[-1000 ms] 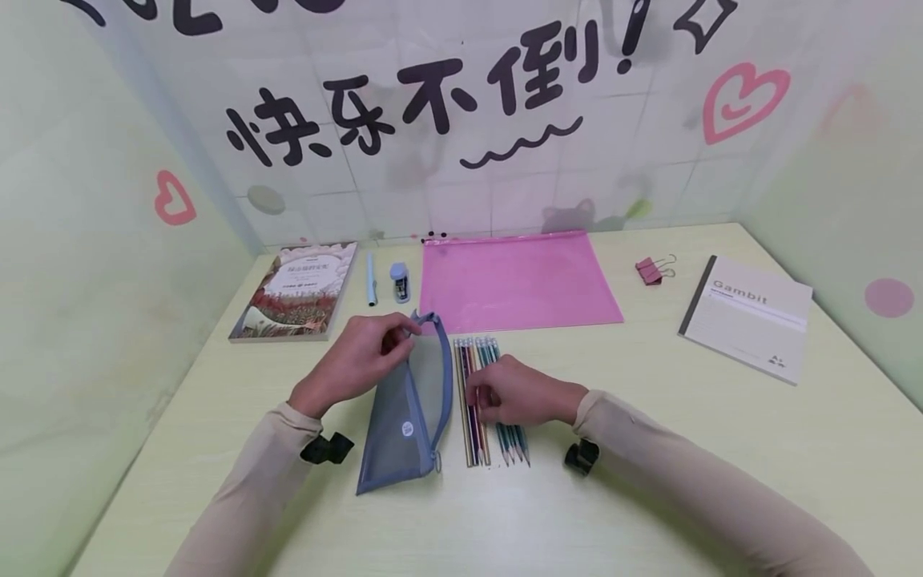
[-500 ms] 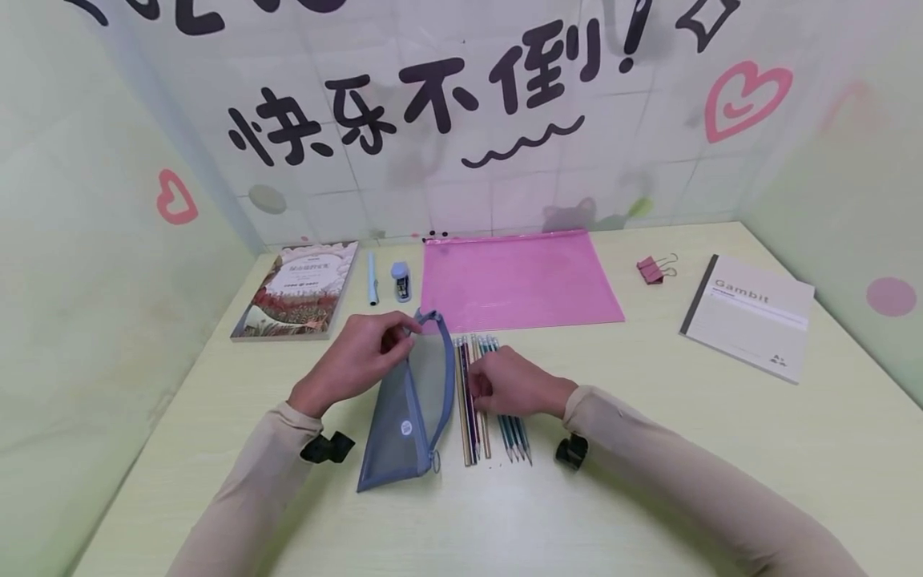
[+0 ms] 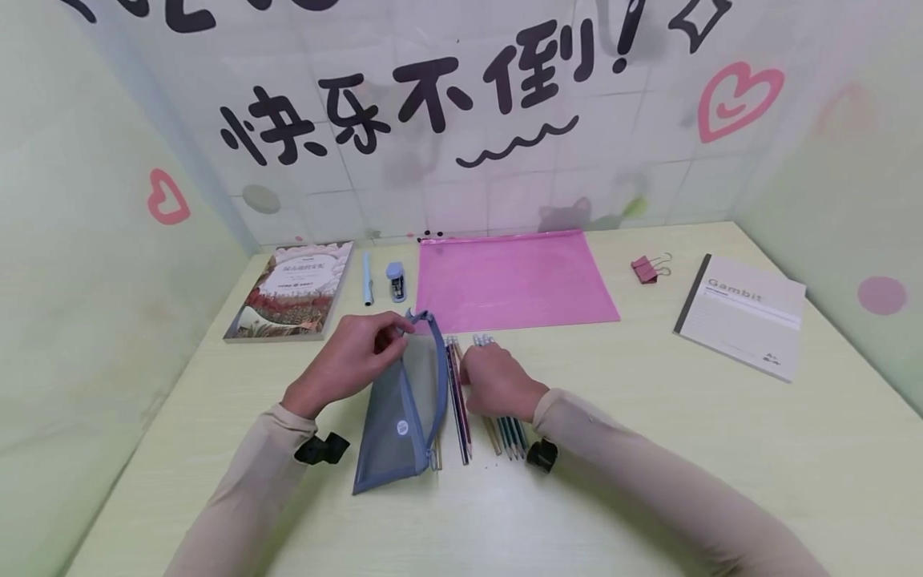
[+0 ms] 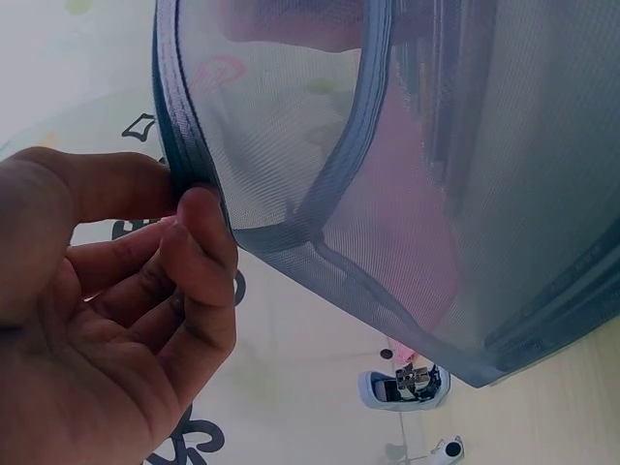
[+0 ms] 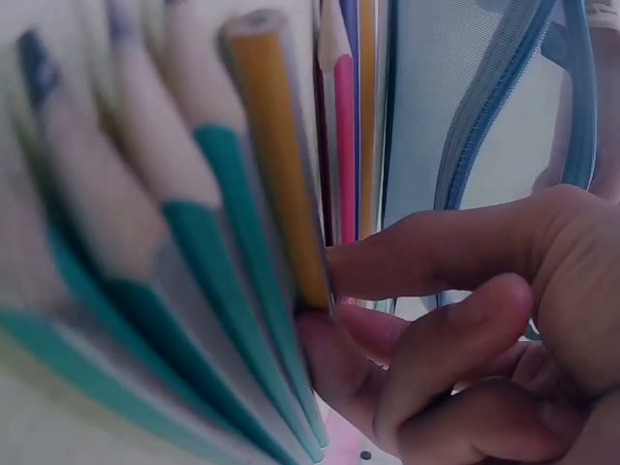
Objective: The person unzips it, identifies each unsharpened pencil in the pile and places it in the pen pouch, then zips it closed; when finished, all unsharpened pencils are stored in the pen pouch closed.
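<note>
"Three pale walls [image 3: 627, 120]: left, far, right. Lettering on the far one. Surface?"

"Light wood-look table [image 3: 613, 497], smooth. Round things could roll or skid on it, I'd guess."

"Big flat stuff?"

"Pink folder [image 3: 515, 284] far middle, notebook [image 3: 746, 316] right, book [image 3: 288, 292] far left."

"Pouch?"

"Blue mesh pouch [image 3: 385, 433], left of middle, mouth gaping. Should be light and floppy, not fragile. Trim round the mouth looks firmer; hold there, not by the mesh."

"Hands?"

"Left hand [image 3: 356, 353]: fingertips pinched together on the rim at the pouch's far end, other fingers loosely bent. Right hand [image 3: 496, 382]: thumb and finger nearly together with a yellow pencil [image 5: 276, 145] between them, other fingers curled."

"Where's that pencil?"

"Right of the pouch, between dark pencils [image 3: 457, 401] on its left and teal pencils [image 3: 513, 439] on its right. Blunt end points near. Can't tell if it's off the table."

"Handling?"

"Light, stiff, probably a bit slick from the paint. Grip mid-barrel. Packed close, so neighbours may drag along."

"Fragile bits?"

"Teal points, smallest thing here. Sharpened, could snap; keep fingers off."
</note>
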The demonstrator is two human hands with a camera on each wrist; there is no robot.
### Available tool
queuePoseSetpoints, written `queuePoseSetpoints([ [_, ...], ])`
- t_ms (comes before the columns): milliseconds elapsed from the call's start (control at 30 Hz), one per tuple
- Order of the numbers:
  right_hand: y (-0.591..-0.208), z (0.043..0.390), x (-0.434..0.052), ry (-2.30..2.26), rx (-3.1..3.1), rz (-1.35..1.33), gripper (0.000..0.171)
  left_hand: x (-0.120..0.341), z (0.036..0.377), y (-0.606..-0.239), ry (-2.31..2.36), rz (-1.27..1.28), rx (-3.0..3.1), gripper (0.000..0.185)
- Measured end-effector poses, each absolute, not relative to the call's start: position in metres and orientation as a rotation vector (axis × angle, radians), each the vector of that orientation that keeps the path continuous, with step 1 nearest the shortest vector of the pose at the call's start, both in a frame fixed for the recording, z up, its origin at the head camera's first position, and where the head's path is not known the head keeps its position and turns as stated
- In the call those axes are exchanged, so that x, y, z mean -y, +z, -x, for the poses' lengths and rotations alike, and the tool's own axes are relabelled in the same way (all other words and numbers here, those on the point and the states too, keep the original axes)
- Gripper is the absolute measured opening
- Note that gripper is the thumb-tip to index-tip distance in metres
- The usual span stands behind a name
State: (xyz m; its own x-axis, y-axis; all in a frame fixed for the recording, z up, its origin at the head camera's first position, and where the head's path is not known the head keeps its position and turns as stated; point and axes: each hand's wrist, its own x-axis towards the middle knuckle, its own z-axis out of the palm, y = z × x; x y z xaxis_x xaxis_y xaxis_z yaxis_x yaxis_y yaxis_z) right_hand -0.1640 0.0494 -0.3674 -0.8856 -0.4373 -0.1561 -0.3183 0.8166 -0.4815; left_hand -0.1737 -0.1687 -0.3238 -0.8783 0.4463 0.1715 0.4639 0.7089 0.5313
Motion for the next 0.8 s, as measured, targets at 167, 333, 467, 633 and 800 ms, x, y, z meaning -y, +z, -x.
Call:
queuePoseSetpoints([
  [167,-0.366,0.169,-0.056,-0.77,-2.716,0.523,0.03,0.169,0.173,-0.323,-0.913,0.759,2.88,0.017],
  [333,-0.357,0.177,-0.065,-1.04,-2.607,0.401,0.033,0.168,0.172,-0.323,-0.919,0.735,2.884,0.017],
  [467,-0.348,0.181,-0.069,-1.301,-2.496,0.283,0.034,0.168,0.172,-0.323,-0.92,0.712,2.88,0.017],
  [633,-0.344,0.181,-0.063,-1.643,-2.308,0.187,0.035,0.169,0.171,-0.321,-0.911,0.686,2.874,0.017],
  [800,-0.344,0.173,-0.044,-1.874,-2.204,0.178,0.033,0.169,0.171,-0.32,-0.927,0.661,2.866,0.018],
])
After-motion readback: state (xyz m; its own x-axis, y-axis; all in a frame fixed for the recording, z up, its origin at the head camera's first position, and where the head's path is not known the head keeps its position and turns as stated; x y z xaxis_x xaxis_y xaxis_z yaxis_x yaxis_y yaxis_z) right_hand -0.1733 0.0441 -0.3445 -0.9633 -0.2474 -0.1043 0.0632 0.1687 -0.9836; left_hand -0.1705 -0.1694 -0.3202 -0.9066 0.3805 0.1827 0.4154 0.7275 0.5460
